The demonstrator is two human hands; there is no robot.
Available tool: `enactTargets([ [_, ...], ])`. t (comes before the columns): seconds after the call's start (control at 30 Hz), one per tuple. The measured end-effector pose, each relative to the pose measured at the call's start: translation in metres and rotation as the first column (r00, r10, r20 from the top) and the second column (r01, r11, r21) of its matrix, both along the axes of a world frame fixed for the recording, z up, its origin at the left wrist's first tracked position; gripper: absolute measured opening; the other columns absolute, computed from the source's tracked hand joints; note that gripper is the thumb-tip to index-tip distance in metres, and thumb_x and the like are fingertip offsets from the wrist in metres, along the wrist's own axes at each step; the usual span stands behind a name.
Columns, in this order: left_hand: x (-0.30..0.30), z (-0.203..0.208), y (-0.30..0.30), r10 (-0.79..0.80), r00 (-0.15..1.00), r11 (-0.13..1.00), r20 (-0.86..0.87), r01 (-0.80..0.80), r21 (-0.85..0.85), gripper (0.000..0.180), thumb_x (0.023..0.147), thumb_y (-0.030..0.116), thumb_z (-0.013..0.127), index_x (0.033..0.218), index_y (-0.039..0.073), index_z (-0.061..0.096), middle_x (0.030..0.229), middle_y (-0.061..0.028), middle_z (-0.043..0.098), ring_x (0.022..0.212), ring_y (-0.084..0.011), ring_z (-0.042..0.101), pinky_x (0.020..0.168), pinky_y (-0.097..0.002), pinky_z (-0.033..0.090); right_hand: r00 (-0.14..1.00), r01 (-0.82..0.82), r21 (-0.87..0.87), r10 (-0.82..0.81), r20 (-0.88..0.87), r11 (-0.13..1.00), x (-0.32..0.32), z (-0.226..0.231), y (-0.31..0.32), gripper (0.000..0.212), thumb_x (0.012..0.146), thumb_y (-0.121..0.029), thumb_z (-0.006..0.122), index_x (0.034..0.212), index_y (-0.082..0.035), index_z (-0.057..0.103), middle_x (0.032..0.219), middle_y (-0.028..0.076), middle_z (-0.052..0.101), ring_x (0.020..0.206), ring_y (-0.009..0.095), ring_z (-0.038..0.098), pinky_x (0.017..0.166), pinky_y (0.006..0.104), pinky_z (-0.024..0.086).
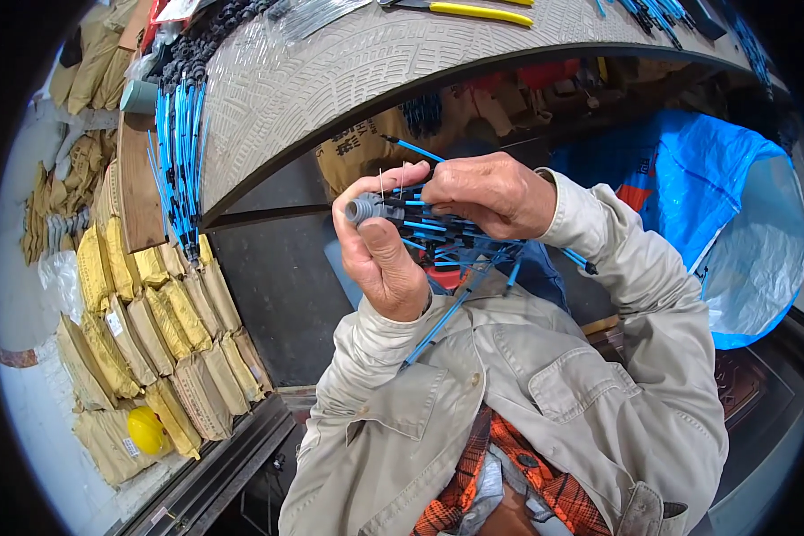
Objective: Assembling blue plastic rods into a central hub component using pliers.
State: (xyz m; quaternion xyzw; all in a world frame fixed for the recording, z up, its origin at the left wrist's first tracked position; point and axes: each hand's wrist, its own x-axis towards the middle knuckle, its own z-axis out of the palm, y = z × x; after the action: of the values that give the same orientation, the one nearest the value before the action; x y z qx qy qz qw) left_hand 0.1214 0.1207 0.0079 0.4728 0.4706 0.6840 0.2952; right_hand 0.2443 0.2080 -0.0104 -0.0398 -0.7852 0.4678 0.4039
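Observation:
My left hand (pixel 380 259) is closed around a grey ribbed plastic fitting (pixel 363 210), its round open end facing left. Thin pale wire-like pins stand up beside the fitting, near my left fingertips. Close against it, my right hand (pixel 491 192) pinches with curled fingers. A thin blue rod with a black tip (pixel 411 147) sticks out up-left from that hand. Below both hands, over my lap, lies a loose bunch of blue rods with black ends (pixel 460 246). My right fingers hide where the rod meets the fitting, so I cannot tell whether they touch.
A curved grey textured table (pixel 322 85) arches ahead, bearing yellow-handled pliers (pixel 482 12). A bundle of blue rods (pixel 180 170) hangs at its left end. A big blue plastic sack (pixel 688 196) stands open on the right. Stacked brown packets (pixel 161 322) and a yellow helmet (pixel 147 431) are left.

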Motion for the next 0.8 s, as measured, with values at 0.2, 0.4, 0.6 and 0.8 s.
enactTargets([
  [0.2,0.012,0.006,-0.002,0.042,0.997,0.999,-0.059,-0.041,0.012,0.017,0.091,0.015,0.042,0.102,0.002,0.041,0.093,-0.0192,0.061,0.094,-0.0298,0.059,0.095,-0.0420,0.040,0.999,0.027,0.134,-0.030,0.025,0.991,0.006,-0.001,-0.005,0.015,0.073,0.005,0.061,0.085,-0.001,0.055,0.076,0.008,0.057,0.056,0.020,0.048,0.053,0.0293,0.041],
  [0.4,0.017,0.011,-0.004,-0.025,0.998,0.999,-0.056,0.027,0.037,0.022,0.079,-0.005,0.045,0.098,0.003,0.040,0.087,-0.0165,0.062,0.093,-0.0314,0.060,0.099,-0.0467,0.036,0.990,-0.076,-0.194,0.098,0.106,0.978,0.019,0.003,-0.007,0.010,0.074,0.001,0.064,0.077,-0.002,0.054,0.074,0.006,0.055,0.058,0.016,0.045,0.054,0.0272,0.037],
  [0.6,0.020,0.010,-0.011,-0.088,0.991,0.988,-0.102,0.100,0.118,0.022,0.078,-0.006,0.045,0.097,0.002,0.040,0.087,-0.0168,0.061,0.093,-0.0317,0.060,0.099,-0.0480,0.035,0.951,-0.109,-0.603,0.259,0.168,0.790,0.038,0.011,-0.013,0.015,0.075,-0.002,0.066,0.067,-0.002,0.053,0.070,0.003,0.052,0.061,0.013,0.040,0.057,0.0251,0.033],
  [0.8,0.021,0.013,-0.026,-0.073,0.991,0.990,-0.108,0.084,0.109,0.025,0.075,-0.010,0.048,0.096,0.001,0.040,0.089,-0.0174,0.060,0.091,-0.0310,0.061,0.097,-0.0471,0.038,0.944,-0.098,-0.573,0.257,0.204,0.813,0.039,0.014,-0.020,0.009,0.078,-0.005,0.065,0.072,-0.001,0.059,0.075,0.005,0.057,0.066,0.013,0.046,0.062,0.0257,0.039],
])
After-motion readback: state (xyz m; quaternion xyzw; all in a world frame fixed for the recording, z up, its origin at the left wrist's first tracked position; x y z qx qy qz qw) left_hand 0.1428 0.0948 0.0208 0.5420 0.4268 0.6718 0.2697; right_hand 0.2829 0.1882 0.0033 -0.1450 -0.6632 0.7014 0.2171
